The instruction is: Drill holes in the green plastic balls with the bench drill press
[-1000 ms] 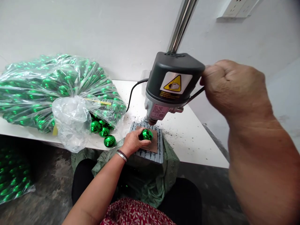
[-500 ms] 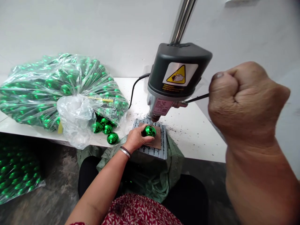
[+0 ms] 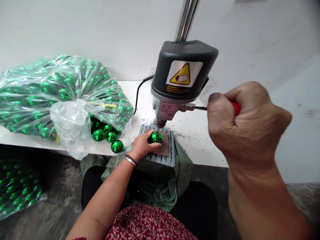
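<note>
My left hand grips a shiny green ball between thumb and fingers, holding it on a brown board over the grey metal base of a bench drill press. Directly above the ball is the drill chuck, its bit at or very near the ball's top; contact is hard to make out. My right hand is wrapped round the red-ended feed lever at the right of the dark drill press head.
A big clear plastic bag of green balls fills the table's left side, several loose balls at its mouth. Another bag lies low at left. Dark shavings litter the white table. A green sack hangs below the base.
My right hand has come lower with the lever, and its red end now shows. The whole view has shifted slightly. My left hand still holds the ball under the bit.
</note>
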Demonstrator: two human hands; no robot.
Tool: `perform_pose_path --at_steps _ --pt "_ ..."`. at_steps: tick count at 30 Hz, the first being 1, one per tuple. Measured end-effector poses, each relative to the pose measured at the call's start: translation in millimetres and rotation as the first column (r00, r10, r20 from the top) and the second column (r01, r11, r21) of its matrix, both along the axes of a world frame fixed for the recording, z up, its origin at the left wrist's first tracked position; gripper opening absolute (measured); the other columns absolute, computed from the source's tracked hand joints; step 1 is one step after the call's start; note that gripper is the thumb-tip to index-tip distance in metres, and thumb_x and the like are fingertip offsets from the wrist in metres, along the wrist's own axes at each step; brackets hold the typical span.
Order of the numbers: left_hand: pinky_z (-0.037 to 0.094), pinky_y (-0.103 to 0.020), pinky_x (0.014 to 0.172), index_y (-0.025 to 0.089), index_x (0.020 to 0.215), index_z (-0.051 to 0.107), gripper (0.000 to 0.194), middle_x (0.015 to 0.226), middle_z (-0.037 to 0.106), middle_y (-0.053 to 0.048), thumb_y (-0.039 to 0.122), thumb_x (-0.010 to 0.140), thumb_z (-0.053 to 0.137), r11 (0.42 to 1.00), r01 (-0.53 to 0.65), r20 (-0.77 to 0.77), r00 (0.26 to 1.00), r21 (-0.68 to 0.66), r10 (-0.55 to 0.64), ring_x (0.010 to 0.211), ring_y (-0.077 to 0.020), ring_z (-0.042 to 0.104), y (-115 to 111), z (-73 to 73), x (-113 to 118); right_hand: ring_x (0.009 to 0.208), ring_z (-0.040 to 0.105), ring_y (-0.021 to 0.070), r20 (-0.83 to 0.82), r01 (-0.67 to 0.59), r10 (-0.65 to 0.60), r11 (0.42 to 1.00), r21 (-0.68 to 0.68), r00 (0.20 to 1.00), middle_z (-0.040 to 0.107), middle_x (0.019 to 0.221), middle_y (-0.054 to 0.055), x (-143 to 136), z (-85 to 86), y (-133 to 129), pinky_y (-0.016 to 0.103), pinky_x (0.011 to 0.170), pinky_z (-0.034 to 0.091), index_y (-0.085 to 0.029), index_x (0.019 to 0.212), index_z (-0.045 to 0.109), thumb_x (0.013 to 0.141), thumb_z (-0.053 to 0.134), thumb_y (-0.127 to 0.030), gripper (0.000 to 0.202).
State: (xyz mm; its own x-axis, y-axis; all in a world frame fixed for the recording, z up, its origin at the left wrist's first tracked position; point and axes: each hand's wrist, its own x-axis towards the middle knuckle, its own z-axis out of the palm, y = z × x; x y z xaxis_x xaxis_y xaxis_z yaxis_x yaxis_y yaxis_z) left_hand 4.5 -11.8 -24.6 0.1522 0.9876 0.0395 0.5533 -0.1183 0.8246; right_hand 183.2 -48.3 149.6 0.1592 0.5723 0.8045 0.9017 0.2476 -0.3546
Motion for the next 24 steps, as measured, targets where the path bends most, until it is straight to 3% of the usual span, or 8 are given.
perform_pose_path --at_steps 3,12,24 --pt "0.053 -0.03 0.095 0.027 0.129 0.067 0.06 0.102 0.077 0.0 0.035 0.071 0.081 1.0 -0.01 -0.007 1.0 -0.015 0.01 0.102 -0.023 0.068 1 -1.5 0 0.057 0.032 0.0061 -0.012 0.016 -0.016 1.0 0.002 1.0 0.047 0.062 -0.001 -2 -4.4 -4 0.025 0.06 0.026 -0.017 0.07 0.044 0.089 0.043 -0.044 0.032" --pt "0.051 -0.03 0.097 0.027 0.131 0.065 0.061 0.103 0.076 0.001 0.039 0.073 0.079 1.0 0.013 -0.035 0.999 -0.006 -0.013 0.099 -0.0214 0.068 1 -3.4 -2 0.056 0.035 0.0086 0.048 0.024 -0.027 0.998 0.064 0.998 0.054 0.068 0.0 -3 -22.7 -9 0.026 0.056 0.026 -0.02 0.073 0.044 0.087 0.042 -0.034 0.019" --pt "0.05 -0.032 0.099 0.026 0.131 0.065 0.061 0.106 0.076 -0.001 0.042 0.074 0.078 1.0 0.013 -0.039 0.999 0.001 -0.013 0.101 -0.023 0.069 1 -4.8 -2 0.058 0.041 0.0081 0.109 0.046 -0.071 0.975 0.216 0.991 0.053 0.067 -0.001 -4 -40.1 -9 0.024 0.056 0.03 -0.02 0.08 0.048 0.094 0.041 -0.032 0.02"
